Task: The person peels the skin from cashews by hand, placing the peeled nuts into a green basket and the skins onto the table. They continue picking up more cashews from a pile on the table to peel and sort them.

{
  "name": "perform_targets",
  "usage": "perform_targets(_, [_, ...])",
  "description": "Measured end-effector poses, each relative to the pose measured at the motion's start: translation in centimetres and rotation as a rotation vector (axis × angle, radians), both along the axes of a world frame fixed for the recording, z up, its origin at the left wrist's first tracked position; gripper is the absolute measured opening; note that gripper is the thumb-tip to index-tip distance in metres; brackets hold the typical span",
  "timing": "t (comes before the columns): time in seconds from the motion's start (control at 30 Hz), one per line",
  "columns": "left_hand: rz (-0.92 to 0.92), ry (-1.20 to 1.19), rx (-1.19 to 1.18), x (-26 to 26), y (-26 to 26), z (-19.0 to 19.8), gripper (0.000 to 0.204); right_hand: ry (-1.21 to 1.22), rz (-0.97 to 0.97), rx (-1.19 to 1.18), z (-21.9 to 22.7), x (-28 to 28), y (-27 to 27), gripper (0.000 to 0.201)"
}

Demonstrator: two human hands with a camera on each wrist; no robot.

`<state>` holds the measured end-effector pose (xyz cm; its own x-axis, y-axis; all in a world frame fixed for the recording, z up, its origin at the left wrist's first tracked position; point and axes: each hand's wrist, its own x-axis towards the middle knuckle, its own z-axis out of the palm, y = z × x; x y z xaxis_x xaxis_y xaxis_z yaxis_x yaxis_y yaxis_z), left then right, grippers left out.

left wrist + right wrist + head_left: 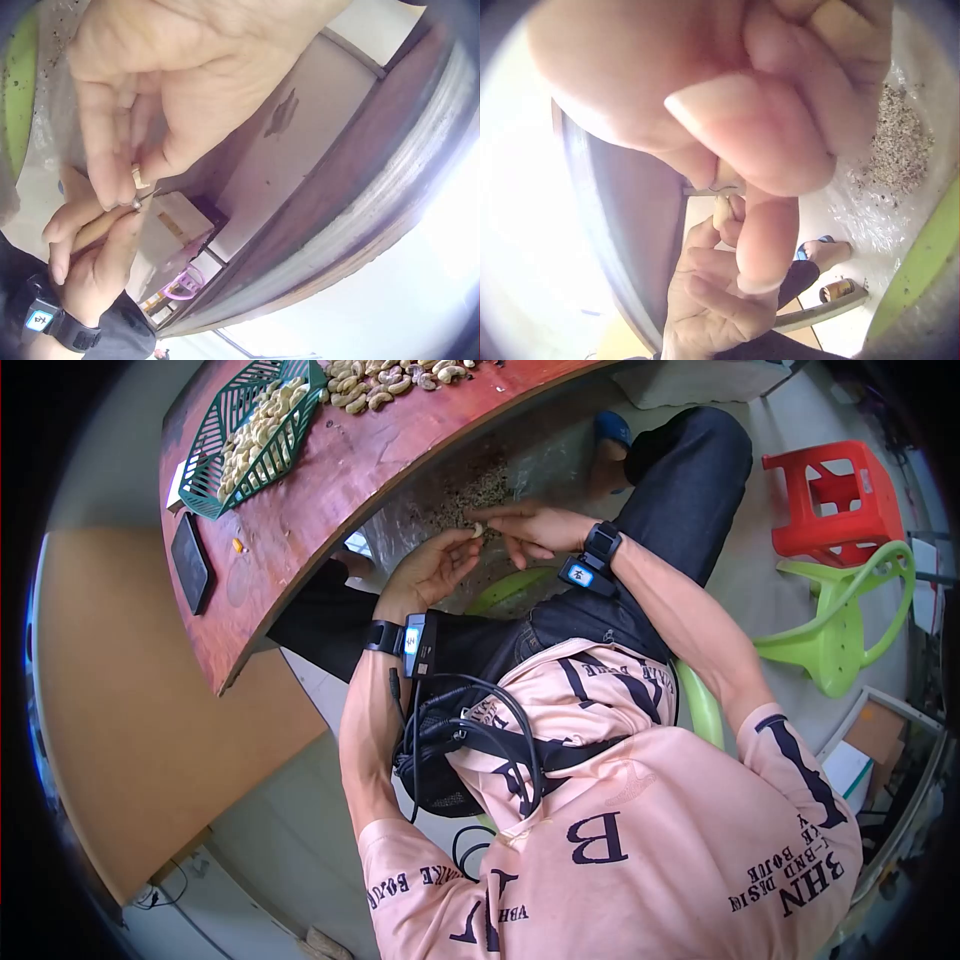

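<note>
In the left wrist view my left hand [202,82] pinches a pale cashew [139,177] between thumb and fingertips. My right hand [94,277] grips a small wooden-handled tool [94,229], its thin metal tip right at the nut. Seen from the head, the left hand [435,567] and right hand [540,530] meet beyond the table's curved edge, over the lap side. From the right wrist, the right hand's fingers [757,135] fill the upper frame and hide most of the tool; the cashew [721,214] shows just below them.
On the red-brown table [330,470] stand a green slatted basket [287,452] of pale cashews, a heap of browner cashews [380,380] and a dark phone [190,563]. Skin scraps [900,142] lie on plastic sheeting below. A red stool [845,505] and green chair [835,625] stand right.
</note>
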<state>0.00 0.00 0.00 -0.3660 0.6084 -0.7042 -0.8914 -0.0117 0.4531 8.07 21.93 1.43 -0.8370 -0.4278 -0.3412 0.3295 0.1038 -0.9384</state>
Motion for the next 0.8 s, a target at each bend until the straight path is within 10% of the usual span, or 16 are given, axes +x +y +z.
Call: perform_targets(0.8, [0.051,-0.032,-0.027,0.0,0.3,0.0,0.016,0.069,-0.130,0.114,-0.6,0.0,-0.5,0.045])
